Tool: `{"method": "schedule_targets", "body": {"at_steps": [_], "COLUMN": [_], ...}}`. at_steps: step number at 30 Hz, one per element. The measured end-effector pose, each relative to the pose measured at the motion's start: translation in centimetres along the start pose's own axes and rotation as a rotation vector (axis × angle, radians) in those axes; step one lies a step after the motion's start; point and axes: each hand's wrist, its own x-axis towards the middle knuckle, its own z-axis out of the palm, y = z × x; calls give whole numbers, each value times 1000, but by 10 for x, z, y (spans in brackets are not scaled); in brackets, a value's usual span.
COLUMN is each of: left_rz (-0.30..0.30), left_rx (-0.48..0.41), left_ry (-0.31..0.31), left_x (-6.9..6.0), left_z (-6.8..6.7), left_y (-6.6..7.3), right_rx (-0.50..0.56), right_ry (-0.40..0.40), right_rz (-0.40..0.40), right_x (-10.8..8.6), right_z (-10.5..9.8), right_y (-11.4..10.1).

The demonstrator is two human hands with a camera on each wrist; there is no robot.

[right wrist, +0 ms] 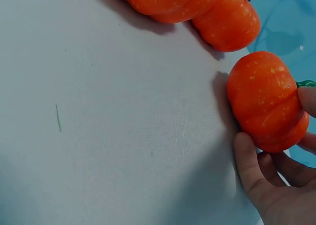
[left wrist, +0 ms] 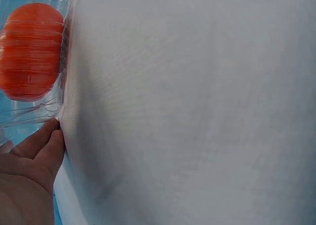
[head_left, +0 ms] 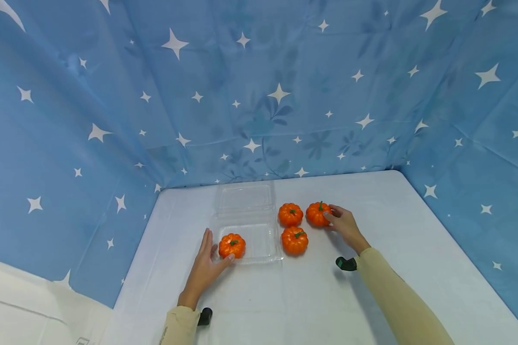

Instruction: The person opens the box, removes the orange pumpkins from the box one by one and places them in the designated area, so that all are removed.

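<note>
A clear plastic clamshell container point(head_left: 259, 239) lies with its lid point(head_left: 245, 198) folded back on the white table. One small orange pumpkin point(head_left: 231, 246) with a green stem sits in the left part of its base. My left hand point(head_left: 206, 270) is at the container's near-left corner, fingers fairly straight along the left side and thumb by the front edge; in the left wrist view its fingertips touch the plastic. To the right, my right hand point(head_left: 344, 226) grips another pumpkin point(right wrist: 264, 101), thumb near the stem and fingers around its side and underneath.
Two more pumpkins, one farther back point(head_left: 290, 214) and one nearer point(head_left: 294, 240), stand just right of the container. Blue star-patterned cloth point(head_left: 250, 96) hangs behind and on both sides of the white table point(head_left: 414, 249). Dark wrist-worn devices stick out beside both sleeves.
</note>
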Motion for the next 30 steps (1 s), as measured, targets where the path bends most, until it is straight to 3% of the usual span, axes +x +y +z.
{"method": "schedule_targets", "body": {"at_steps": [9,14,21,30], "left_rz": [0,-2,8,3], "left_rx": [-3,-10,-15,-22], "left_ry": [5,8,8,3], "left_x": [0,0,1,1], "left_z": [0,0,0,1], "left_y": [1,0,0,-4], "right_rx": [-19,-10,13,61], "right_ry": [36,81,180,207], "right_rz": [-9,-57,-154,-254], "right_x": [-3,-7,-10,-15], "right_z": [1,1,5,32], "right_y": [-1,-4,-25,-54]}}
